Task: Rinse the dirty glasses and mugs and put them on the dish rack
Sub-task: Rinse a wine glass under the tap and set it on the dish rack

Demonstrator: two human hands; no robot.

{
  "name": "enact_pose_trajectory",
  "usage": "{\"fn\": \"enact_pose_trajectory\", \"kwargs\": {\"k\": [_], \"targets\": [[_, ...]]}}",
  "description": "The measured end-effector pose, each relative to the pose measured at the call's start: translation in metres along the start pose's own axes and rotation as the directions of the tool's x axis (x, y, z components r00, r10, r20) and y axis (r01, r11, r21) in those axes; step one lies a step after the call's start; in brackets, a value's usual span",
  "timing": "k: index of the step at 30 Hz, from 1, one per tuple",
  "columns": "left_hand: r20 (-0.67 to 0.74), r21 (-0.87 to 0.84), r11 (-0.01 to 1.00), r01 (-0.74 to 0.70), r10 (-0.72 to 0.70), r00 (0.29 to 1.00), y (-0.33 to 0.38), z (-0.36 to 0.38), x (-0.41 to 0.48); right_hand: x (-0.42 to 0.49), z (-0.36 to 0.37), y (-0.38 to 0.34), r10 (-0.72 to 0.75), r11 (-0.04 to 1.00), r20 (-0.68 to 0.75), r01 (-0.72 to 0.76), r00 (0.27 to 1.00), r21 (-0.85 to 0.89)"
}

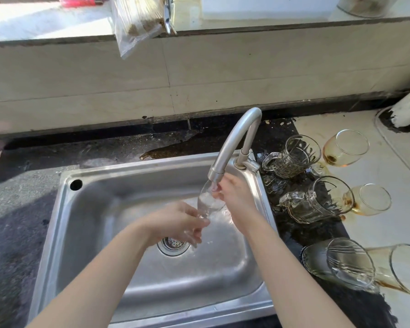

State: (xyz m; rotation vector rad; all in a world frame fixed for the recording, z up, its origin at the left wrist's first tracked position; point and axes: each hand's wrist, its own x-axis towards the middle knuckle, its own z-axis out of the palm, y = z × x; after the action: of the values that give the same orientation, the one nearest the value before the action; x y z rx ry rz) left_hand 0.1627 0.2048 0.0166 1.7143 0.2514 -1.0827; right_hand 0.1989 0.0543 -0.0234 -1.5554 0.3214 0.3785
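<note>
Held glass: a clear glass (210,202) is tilted over the sink basin, with its mouth up under the faucet spout and white, churning water inside.
Left hand: the left hand (175,223) has its fingers curled round the lower end of the glass, above the drain strainer (173,245).
Right hand: the right hand (234,197) has its fingers curled on the rim of the glass, right at the spout.
Sink: the steel sink (57,233) is set into the dark counter (21,209) near its front edge.
Faucet: the curved faucet (234,136) stands at the sink's back right corner and arches over the basin.
Waiting mugs: a back mug (294,157) and a middle mug (315,200), both of patterned glass, lie on their sides just right of the sink.
Amber glasses: a back amber glass (346,147) and a middle amber glass (369,200) lie beside those mugs, farther right.
Front right: a ribbed glass (341,263) and a front amber glass (405,268) lie side by side towards the front edge.
Spills: brown liquid (329,172) has pooled around the tipped glassware, and a puddle (175,150) lies behind the sink.
Ledge: a plastic bag (135,22) hangs over the ledge above the counter's back edge.
</note>
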Motion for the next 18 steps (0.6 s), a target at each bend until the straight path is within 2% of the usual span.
{"fn": "enact_pose_trajectory", "kwargs": {"k": [2, 4, 6, 9, 10, 12, 15, 18], "targets": [[-0.087, 0.076, 0.996, -0.035, 0.042, 0.995, -0.011, 0.009, 0.012, -0.008, 0.005, -0.006, -0.06, 0.968, 0.027, 0.064, 0.998, -0.243], [-0.168, 0.075, 0.993, -0.095, 0.107, 0.98, -0.022, 0.014, 0.024, -0.013, -0.002, -0.016, -0.173, 0.869, -0.013, 0.146, 0.985, -0.473], [-0.23, 0.078, 0.983, -0.166, 0.18, 0.956, -0.036, 0.014, 0.036, -0.012, -0.018, -0.026, -0.313, 0.711, -0.036, 0.209, 0.949, -0.672], [-0.295, 0.025, 0.975, -0.219, 0.217, 0.931, -0.049, 0.019, 0.046, -0.002, -0.04, -0.03, -0.348, 0.445, -0.046, 0.122, 0.936, -0.887], [-0.317, -0.013, 0.972, -0.236, 0.22, 0.923, -0.051, 0.021, 0.048, 0.003, -0.045, -0.028, -0.353, 0.358, -0.048, 0.087, 0.934, -0.93], [-0.364, -0.079, 0.96, -0.269, 0.224, 0.904, -0.052, 0.026, 0.051, 0.01, -0.05, -0.024, -0.344, 0.251, -0.052, 0.039, 0.938, -0.967], [-0.372, -0.154, 0.941, -0.303, 0.229, 0.9, -0.053, 0.031, 0.053, 0.024, -0.053, -0.02, -0.246, 0.156, -0.069, -0.031, 0.967, -0.987], [-0.379, -0.131, 0.948, -0.289, 0.222, 0.899, -0.053, 0.033, 0.054, 0.031, -0.054, -0.021, -0.231, 0.084, -0.038, -0.019, 0.972, -0.996]]}}
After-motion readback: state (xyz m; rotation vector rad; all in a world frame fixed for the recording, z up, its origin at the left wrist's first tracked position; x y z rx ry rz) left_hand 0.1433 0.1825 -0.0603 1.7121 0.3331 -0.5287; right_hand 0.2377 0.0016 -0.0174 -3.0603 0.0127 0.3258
